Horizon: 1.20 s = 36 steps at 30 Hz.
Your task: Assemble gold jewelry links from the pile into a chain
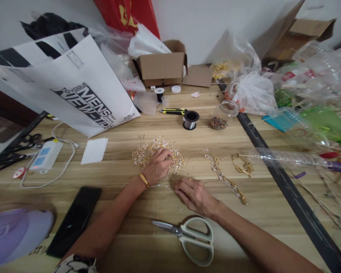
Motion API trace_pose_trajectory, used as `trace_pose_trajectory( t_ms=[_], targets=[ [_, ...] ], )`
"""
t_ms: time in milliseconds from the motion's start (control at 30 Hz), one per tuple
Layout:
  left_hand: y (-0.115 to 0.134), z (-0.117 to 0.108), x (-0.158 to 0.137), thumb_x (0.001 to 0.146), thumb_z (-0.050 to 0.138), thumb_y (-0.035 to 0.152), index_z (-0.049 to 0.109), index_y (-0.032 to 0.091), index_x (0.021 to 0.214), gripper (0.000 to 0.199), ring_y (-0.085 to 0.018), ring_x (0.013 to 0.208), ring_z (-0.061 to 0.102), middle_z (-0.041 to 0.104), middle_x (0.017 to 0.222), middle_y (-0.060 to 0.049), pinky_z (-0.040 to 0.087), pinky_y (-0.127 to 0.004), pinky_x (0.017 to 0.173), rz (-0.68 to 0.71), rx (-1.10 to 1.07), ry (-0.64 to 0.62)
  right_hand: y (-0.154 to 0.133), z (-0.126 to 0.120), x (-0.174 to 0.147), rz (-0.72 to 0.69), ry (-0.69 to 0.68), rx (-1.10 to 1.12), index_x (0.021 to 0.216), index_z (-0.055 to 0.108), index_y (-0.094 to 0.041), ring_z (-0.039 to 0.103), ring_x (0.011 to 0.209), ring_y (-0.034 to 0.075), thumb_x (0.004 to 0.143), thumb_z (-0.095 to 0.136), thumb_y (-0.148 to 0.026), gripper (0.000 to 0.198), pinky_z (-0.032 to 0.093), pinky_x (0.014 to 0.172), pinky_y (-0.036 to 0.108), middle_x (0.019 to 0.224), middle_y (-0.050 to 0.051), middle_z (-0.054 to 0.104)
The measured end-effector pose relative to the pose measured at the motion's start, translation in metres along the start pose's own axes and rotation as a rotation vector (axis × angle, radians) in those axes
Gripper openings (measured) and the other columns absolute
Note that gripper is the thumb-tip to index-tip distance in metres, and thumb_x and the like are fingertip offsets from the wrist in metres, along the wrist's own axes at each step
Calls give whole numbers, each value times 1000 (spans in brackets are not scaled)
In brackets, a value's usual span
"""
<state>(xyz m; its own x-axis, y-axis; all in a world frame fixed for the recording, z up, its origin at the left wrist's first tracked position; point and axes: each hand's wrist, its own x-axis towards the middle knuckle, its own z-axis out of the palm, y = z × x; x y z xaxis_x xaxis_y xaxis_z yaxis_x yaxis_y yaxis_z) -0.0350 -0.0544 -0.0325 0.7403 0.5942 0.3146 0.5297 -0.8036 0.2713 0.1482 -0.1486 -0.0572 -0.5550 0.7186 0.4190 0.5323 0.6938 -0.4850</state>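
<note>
A loose heap of small gold and silvery beads [147, 151] lies on the wooden table. My left hand [157, 166] reaches into its near right side, fingers bent together among the beads; what they pinch is too small to make out. Close by, my right hand [196, 195] rests low on the tabletop with its fingers pressed together. A thin beaded strand [160, 185] runs under my left wrist toward the right fingertips, which hide what they hold. A few separate beads [180, 208] lie near my right hand. Scissors [197, 239] with pale handles lie partly spread nearer me.
To the right lie finished-looking bead chains [223, 176] and a gold chain [243, 167]. Behind stand a wire spool [191, 120], a yellow-black cutter [173, 111] and a bead jar [223, 115]. A phone [75, 220], power strip [47, 156] and paper bag [82, 87] are left.
</note>
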Motion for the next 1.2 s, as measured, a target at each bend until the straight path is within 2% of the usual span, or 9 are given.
trace_pose_trajectory(
  t_ms=[167,367,533,967,1200],
  targets=[
    [-2,2,-1,76,45,0,65,16,81,26,-21,98,43,52,96,-7,42,-38,89,-16,-20,51,0,-2,0,5,-24,10,93,53,-17,58,77,15,92,44,-18,10,47,68,27,87,6,61],
    [0,1,0,75,45,-1,65,17,98,36,-22,103,42,52,103,-8,41,-39,92,-27,-9,23,-1,-1,0,-2,-23,-18,92,54,-16,58,75,15,92,44,-18,10,47,65,27,84,5,61],
    [-1,3,0,75,45,0,65,18,103,38,-22,108,40,50,110,-9,40,-41,97,-32,-11,9,0,0,0,-7,2,-2,93,52,-17,59,73,15,92,45,-18,7,46,63,26,84,5,60],
    [-3,4,-1,78,47,3,67,16,89,26,-23,110,40,51,108,-9,39,-42,98,-22,-4,30,-1,-1,0,1,-23,-5,93,53,-17,58,75,15,93,42,-19,10,46,66,27,85,6,60],
    [-2,5,-1,77,45,1,64,18,104,37,-23,113,39,48,115,-9,39,-44,99,-29,2,34,0,1,0,-6,-4,-1,94,53,-17,59,75,15,93,43,-18,10,46,66,27,84,6,60]
  ],
)
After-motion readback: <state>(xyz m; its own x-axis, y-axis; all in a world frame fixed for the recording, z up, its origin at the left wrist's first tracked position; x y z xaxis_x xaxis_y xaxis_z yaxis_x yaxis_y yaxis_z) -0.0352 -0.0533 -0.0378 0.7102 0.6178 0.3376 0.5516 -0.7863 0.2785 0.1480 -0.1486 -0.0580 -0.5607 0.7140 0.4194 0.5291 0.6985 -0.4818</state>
